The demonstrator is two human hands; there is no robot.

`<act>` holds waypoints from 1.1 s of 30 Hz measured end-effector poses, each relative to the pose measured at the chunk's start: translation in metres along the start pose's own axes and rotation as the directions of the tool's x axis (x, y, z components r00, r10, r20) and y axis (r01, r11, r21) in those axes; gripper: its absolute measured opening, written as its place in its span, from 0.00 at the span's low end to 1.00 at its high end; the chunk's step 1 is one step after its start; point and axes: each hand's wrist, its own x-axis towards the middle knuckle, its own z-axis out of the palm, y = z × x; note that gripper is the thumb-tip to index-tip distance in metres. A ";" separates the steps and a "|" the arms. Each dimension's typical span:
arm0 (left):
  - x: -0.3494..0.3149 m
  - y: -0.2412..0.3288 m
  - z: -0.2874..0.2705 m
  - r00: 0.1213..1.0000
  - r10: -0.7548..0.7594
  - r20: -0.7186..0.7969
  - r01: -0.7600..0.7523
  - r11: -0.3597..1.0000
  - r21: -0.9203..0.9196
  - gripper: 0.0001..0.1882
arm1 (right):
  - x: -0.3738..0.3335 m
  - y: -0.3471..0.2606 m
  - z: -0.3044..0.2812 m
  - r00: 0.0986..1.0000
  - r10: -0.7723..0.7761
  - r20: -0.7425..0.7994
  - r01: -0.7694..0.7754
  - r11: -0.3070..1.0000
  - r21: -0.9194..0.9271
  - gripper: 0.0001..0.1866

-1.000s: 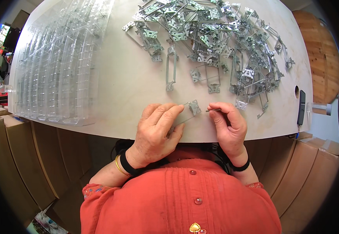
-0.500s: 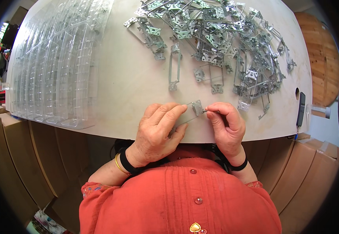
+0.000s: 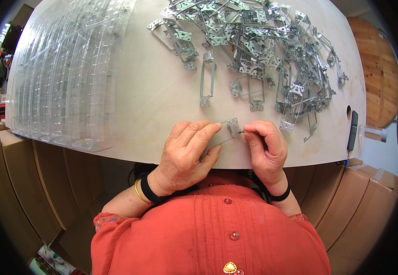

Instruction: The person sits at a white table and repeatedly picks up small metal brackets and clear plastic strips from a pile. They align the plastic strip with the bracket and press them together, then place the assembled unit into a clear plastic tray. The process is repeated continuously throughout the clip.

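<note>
Over the table's near edge, my left hand [image 3: 187,149] is closed round the rods of a thin metal bracket frame [image 3: 232,127]. Its pierced end plate sticks out to the right, between my two hands. My right hand [image 3: 268,144] is closed too, thumb and forefinger pinching a small thin dark piece at that end plate. Most of this piece is hidden by the fingers, so its kind does not show. Beyond my hands a similar metal frame [image 3: 207,80] lies by itself, beside a large heap of such frames [image 3: 263,50].
Stacked clear plastic trays [image 3: 66,78] cover the left of the white table [image 3: 148,91]. At the right edge are a dark slim handheld object [image 3: 353,130] and a round hole. Cardboard boxes [image 3: 350,197] stand below on both sides. A round wooden top [image 3: 375,71] is at far right.
The view has shifted slightly. Both hands keep the same grip on the frame and the small piece, with hardly any movement.
</note>
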 end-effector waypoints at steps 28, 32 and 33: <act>0.000 -0.001 0.001 1.000 0.010 -0.005 -0.010 1.000 0.003 0.30 | -0.001 0.002 0.001 1.000 0.008 -0.024 -0.009 1.000 -0.020 0.07; -0.001 -0.001 0.001 1.000 0.013 -0.006 -0.013 1.000 0.004 0.29 | -0.001 0.003 0.002 0.999 0.015 -0.031 -0.015 1.000 -0.004 0.07; -0.001 -0.001 0.001 1.000 0.015 -0.007 -0.015 1.000 0.004 0.30 | -0.002 0.003 0.002 0.999 0.025 -0.030 -0.025 1.000 0.003 0.07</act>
